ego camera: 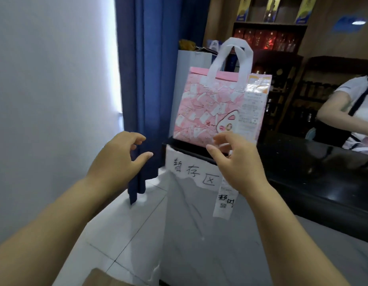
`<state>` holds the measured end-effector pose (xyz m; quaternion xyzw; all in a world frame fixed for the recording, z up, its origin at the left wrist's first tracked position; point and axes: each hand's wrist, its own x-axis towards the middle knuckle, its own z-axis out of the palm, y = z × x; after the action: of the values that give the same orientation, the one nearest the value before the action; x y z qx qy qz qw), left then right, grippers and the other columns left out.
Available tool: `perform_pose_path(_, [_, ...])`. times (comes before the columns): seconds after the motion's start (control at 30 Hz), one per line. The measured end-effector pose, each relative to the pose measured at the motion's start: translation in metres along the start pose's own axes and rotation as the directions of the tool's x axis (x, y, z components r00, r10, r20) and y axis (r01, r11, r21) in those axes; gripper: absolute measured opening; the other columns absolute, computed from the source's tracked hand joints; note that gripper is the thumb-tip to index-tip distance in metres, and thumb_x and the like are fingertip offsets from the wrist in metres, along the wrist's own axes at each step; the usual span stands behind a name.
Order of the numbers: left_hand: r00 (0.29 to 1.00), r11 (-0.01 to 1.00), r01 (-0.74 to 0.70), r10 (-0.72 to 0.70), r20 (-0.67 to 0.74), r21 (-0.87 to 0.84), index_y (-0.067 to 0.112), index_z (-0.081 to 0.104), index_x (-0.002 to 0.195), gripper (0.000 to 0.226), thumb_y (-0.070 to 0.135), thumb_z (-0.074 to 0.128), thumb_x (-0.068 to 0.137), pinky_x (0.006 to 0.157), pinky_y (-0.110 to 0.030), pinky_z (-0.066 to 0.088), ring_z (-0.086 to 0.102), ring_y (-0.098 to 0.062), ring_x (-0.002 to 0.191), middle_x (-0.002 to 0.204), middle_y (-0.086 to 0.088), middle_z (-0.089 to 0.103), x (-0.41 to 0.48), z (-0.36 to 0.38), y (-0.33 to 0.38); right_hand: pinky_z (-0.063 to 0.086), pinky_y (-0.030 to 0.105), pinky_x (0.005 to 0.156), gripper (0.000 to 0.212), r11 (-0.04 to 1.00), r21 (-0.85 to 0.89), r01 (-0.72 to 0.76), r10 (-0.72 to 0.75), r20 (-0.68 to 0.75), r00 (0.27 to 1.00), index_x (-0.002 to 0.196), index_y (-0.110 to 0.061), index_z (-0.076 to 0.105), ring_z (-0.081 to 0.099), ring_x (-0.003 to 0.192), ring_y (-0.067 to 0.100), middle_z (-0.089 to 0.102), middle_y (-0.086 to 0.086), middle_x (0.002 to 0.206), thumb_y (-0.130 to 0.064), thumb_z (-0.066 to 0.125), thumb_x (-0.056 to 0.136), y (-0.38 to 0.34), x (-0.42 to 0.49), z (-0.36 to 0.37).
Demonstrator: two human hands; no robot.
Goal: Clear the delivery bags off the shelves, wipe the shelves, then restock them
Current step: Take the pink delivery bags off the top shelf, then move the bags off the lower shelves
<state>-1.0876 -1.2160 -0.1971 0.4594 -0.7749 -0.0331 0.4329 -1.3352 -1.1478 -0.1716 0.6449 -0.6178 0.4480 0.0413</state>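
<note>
While empty, both hands (121, 155) reach.

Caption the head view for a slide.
Both hands, left hand and right hand, open, reach toward a pink delivery bag standing on a black shelf.

My left hand (119, 155) hangs open in front of the blue curtain (145, 79), fingers curled, touching nothing. My right hand (234, 159) reaches toward the lower edge of the pink delivery bag (212, 108), fingers spread and empty; I cannot tell whether they touch it. The bag stands upright on a dark shelf (179, 144), white handles (230, 58) raised, a printed receipt (252, 108) stuck down its right side. A white paper sign (191, 172) with handwritten characters hangs from the shelf's front edge, and a narrow slip (224, 201) dangles beside it. To the right, a person in a white top (352, 96) stands behind the black table (315, 172).
</note>
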Motion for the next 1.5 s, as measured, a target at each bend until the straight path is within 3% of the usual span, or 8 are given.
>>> perform_pose_path(0.33, [0.987,0.902,0.163,-0.145,-0.074,0.401,0.019,0.062,0.105,0.030,0.037,0.066,0.081,0.066,-0.033,0.050,0.063,-0.020,0.087,0.102,0.003,0.064,-0.209,-0.205,-0.030,0.053,0.032,0.070,0.024,0.983,0.118,0.140,-0.170,0.303,0.938,0.102,-0.026,0.061,0.060,0.080,0.009,0.062,-0.012,0.091,-0.042,0.062,0.085,-0.156,-0.120,0.062])
perform_pose_path(0.67, [0.879,0.639,0.475,-0.369,-0.301,0.605,0.014,0.067,0.096,0.023,0.030,0.070,0.080,0.066,-0.033,0.050,0.063,-0.025,0.083,0.093,-0.002,0.065,-0.442,-0.412,0.014,0.053,0.033,0.076,0.032,0.836,0.450,0.312,-0.522,0.483,0.703,0.109,-0.027,0.059,0.060,0.085,0.007,0.062,-0.014,0.096,-0.049,0.057,0.086,-0.365,-0.281,0.093])
perform_pose_path(1.0, [0.637,0.302,0.767,-0.460,-0.619,0.565,0.014,0.066,0.091,0.019,0.030,0.069,0.081,0.071,-0.039,0.050,0.060,-0.024,0.080,0.088,0.000,0.062,-0.594,-0.552,0.077,0.051,0.031,0.071,0.020,0.536,0.766,0.356,-0.830,0.403,0.384,0.101,-0.033,0.059,0.059,0.083,0.004,0.062,-0.017,0.091,-0.045,0.059,0.085,-0.551,-0.396,0.096])
perform_pose_path(1.17, [0.547,0.162,0.825,-0.467,-0.694,0.541,0.017,0.066,0.091,0.019,0.033,0.066,0.082,0.061,-0.025,0.041,0.053,-0.015,0.076,0.089,0.003,0.061,-0.639,-0.602,0.085,0.053,0.034,0.074,0.021,0.413,0.866,0.283,-0.893,0.324,0.311,0.100,-0.029,0.063,0.061,0.079,0.007,0.063,-0.015,0.086,-0.040,0.063,0.083,-0.629,-0.440,0.108])
perform_pose_path(1.33, [0.466,0.041,0.858,-0.482,-0.742,0.512,0.022,0.064,0.101,0.026,0.041,0.060,0.084,0.078,-0.034,0.047,0.055,-0.015,0.090,0.099,0.006,0.062,-0.682,-0.664,0.068,0.051,0.028,0.071,0.020,0.318,0.910,0.264,-0.932,0.248,0.265,0.097,-0.030,0.062,0.060,0.076,0.002,0.060,-0.021,0.079,-0.044,0.063,0.082,-0.709,-0.483,0.130])
perform_pose_path(1.5, [0.393,-0.037,0.887,-0.464,-0.794,0.461,0.025,0.064,0.103,0.030,0.047,0.058,0.083,0.077,-0.034,0.050,0.057,-0.010,0.087,0.100,0.011,0.060,-0.714,-0.727,0.040,0.051,0.028,0.073,0.026,0.259,0.932,0.253,-0.958,0.214,0.193,0.105,-0.031,0.061,0.059,0.082,0.001,0.061,-0.019,0.086,-0.047,0.060,0.084,-0.789,-0.512,0.154])
